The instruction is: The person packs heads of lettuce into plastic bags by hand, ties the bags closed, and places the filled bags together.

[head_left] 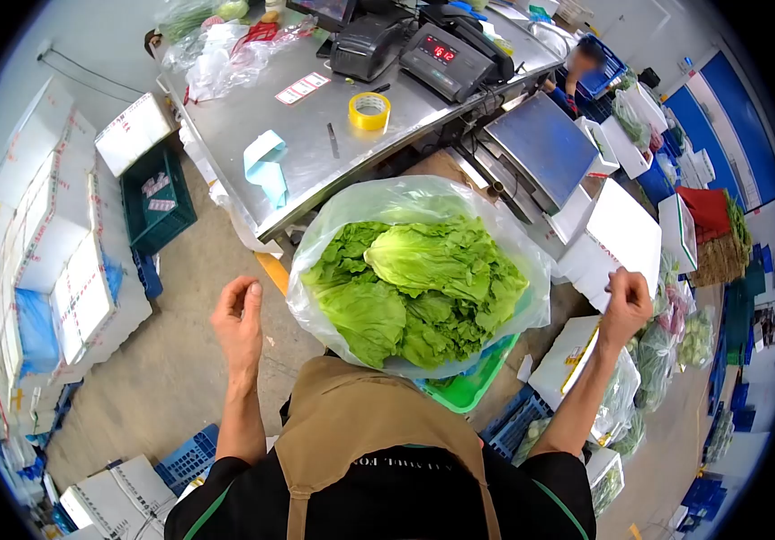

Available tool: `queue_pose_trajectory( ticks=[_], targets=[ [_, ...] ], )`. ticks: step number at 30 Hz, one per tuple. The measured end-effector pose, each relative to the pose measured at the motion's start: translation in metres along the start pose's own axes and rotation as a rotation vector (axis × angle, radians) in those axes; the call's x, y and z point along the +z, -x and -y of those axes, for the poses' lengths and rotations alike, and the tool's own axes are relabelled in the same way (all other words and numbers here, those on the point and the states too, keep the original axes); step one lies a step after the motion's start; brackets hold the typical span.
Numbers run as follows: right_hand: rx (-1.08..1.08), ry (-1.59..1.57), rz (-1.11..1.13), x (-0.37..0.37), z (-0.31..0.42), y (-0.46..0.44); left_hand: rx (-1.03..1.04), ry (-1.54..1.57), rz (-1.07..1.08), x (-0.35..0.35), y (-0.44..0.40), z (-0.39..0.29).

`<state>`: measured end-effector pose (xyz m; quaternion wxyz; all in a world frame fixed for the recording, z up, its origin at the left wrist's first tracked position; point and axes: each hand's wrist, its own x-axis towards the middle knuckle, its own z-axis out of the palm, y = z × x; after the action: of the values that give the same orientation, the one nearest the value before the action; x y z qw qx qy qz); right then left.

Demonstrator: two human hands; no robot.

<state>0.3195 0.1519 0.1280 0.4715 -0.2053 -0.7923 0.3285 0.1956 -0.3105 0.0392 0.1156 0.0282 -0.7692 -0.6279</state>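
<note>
Clear plastic bag point(351, 200), mouth wide open, stuffed with lettuce point(437, 261), sits right in front of the apron point(360, 423), between it and the worktop point(225, 126). Left hand point(238, 310) and right hand point(629, 297) are out either side, fingers curled in narrow, nothing visible in them and both apart from the bag. So nobody's got the rim: I reckon one nudge could spill the top leaves, and thin plastic might tear if yanked under that load. Green basket point(494, 378) pokes out underneath, can't tell how much weight it takes. Dark green crate point(158, 211) on the left has a few labels point(157, 188) in it, fwiw
</note>
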Motion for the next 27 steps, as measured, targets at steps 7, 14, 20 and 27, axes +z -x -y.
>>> queue_pose_trajectory(
  ticks=[7,14,20,27],
  targets=[
    [0.162,-0.326,0.138,-0.004,0.023,0.063,0.218,0.048,0.269,0.047,0.035,-0.055],
    [0.360,-0.613,0.588,0.037,0.056,0.134,0.518,-0.013,0.683,0.133,0.065,-0.072],
    [0.429,-0.705,0.661,0.046,0.062,0.148,0.285,0.086,0.886,0.138,0.048,-0.081],
    [0.403,-0.645,0.743,0.044,0.069,0.148,0.044,0.304,1.044,0.137,0.072,-0.089]
  ],
)
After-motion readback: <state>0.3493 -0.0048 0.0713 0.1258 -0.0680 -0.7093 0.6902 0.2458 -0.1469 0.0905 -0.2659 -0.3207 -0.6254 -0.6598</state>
